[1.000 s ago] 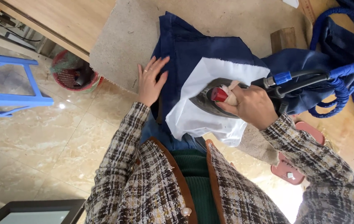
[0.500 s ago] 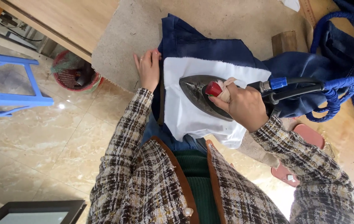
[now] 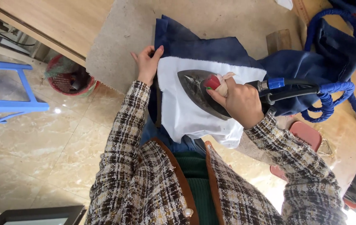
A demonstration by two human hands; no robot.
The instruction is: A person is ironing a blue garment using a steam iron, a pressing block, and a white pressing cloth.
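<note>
While the right hand (image 3: 237,102) closes around the handle of the steam iron (image 3: 201,89), its soleplate rests on the white cloth (image 3: 186,118) laid over navy fabric (image 3: 203,48) on the padded table (image 3: 119,46). The left hand (image 3: 146,64), fingers spread and grasping nothing, pins the cloth's far edge; steady tension there should prevent creases.

A grey padded table (image 3: 228,21) carries dark blue fabric (image 3: 203,48) with a white cloth (image 3: 186,112) over it, a small wooden block (image 3: 279,40) nearby
</note>
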